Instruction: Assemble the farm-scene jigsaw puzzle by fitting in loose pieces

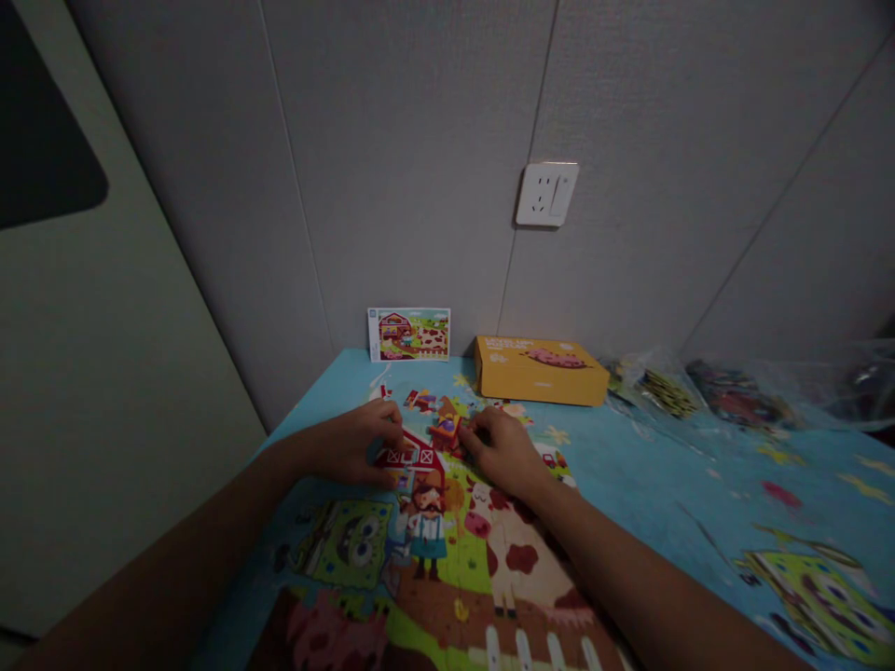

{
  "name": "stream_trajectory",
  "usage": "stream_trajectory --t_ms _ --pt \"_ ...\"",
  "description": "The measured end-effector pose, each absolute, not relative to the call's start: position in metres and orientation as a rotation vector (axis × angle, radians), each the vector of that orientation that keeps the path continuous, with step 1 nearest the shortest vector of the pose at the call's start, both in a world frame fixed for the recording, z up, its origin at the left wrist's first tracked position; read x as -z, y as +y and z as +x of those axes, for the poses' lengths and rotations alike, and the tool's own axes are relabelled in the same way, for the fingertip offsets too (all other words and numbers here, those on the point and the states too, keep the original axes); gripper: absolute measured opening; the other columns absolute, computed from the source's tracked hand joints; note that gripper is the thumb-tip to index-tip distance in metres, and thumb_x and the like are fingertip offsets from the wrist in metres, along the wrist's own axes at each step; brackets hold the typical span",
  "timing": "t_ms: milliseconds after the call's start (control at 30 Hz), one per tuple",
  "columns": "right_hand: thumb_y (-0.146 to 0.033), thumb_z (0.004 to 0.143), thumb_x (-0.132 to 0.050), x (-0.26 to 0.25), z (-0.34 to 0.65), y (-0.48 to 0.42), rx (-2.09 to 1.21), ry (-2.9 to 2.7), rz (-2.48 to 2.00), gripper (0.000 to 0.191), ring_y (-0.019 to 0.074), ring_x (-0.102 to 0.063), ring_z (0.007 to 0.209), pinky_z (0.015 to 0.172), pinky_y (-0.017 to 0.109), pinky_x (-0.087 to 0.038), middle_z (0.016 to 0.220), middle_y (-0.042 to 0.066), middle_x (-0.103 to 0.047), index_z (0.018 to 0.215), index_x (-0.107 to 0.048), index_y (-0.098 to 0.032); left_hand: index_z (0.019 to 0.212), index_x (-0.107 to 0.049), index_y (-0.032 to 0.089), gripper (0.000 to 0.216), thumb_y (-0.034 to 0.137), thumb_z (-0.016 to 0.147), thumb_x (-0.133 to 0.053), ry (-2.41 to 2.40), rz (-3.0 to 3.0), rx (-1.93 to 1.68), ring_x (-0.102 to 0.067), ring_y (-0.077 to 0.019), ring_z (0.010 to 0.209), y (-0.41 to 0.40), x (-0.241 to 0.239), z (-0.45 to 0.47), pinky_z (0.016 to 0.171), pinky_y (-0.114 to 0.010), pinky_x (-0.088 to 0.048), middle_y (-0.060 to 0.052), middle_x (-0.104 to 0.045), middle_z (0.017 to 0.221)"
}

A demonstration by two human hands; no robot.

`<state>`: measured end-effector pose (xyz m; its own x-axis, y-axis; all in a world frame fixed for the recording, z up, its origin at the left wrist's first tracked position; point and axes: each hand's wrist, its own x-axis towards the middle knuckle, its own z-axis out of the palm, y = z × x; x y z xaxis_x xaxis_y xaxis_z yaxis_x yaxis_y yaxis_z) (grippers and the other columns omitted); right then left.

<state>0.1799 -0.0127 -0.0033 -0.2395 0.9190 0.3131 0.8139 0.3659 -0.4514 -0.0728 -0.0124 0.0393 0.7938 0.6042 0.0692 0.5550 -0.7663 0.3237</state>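
A partly joined farm jigsaw (447,559) with a red barn, a farmer and a cow lies on the blue cartoon tablecloth (664,466). My left hand (353,445) rests at the barn's left edge, fingers curled and pressing on the joined pieces. My right hand (504,450) lies just right of the barn, its fingertips pinching a small orange piece (446,429) at the puzzle's top edge. A few loose pieces (420,401) lie just beyond the hands.
A reference picture card (409,334) leans on the grey wall. A yellow puzzle box (537,370) stands at the back. Clear plastic bags with pieces (706,391) lie at the right. A wall socket (546,194) is above.
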Motion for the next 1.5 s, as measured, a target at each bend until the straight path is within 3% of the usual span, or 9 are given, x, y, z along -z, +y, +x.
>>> stream_trajectory --t_ms 500,667,833,1500 --pt "-0.032 0.085 -0.049 0.003 0.180 -0.012 -0.272 -2.102 -1.486 0.028 0.0147 -0.052 0.066 0.061 0.025 -0.031 0.069 0.005 -0.061 0.065 -0.062 -0.016 0.096 -0.064 0.019 0.034 0.045 0.075 -0.067 0.944 2.697 -0.229 -0.048 -0.0197 0.093 -0.013 -0.038 -0.071 0.082 -0.031 -0.040 -0.006 -0.051 0.099" --pt "-0.030 0.084 -0.050 0.004 0.180 -0.012 -0.270 -2.102 -1.486 0.027 0.0141 -0.051 0.064 0.060 0.025 -0.030 0.067 0.004 -0.060 0.065 -0.061 -0.016 0.111 -0.058 0.020 0.045 0.043 0.074 -0.068 0.949 2.671 -0.240 -0.048 -0.0212 0.096 -0.015 -0.041 -0.068 0.086 -0.033 -0.040 -0.006 -0.052 0.102" --pt "-0.030 0.084 -0.051 0.004 0.180 -0.012 -0.264 -2.098 -1.473 0.026 0.0143 -0.052 0.066 0.061 0.025 -0.031 0.069 0.004 -0.060 0.065 -0.061 -0.016 0.100 -0.064 0.021 0.035 0.044 0.074 -0.068 0.936 2.665 -0.233 -0.049 -0.0192 0.092 -0.014 -0.039 -0.069 0.082 -0.030 -0.041 -0.005 -0.050 0.097" --pt "-0.031 0.083 -0.050 0.002 0.180 -0.013 -0.292 -2.098 -1.485 0.025 0.0142 -0.052 0.064 0.059 0.024 -0.031 0.068 0.004 -0.062 0.065 -0.060 -0.016 0.101 -0.069 0.025 0.035 0.048 0.076 -0.066 0.879 2.630 -0.289 -0.049 -0.0185 0.091 -0.006 -0.030 -0.071 0.083 -0.031 -0.041 -0.005 -0.053 0.098"
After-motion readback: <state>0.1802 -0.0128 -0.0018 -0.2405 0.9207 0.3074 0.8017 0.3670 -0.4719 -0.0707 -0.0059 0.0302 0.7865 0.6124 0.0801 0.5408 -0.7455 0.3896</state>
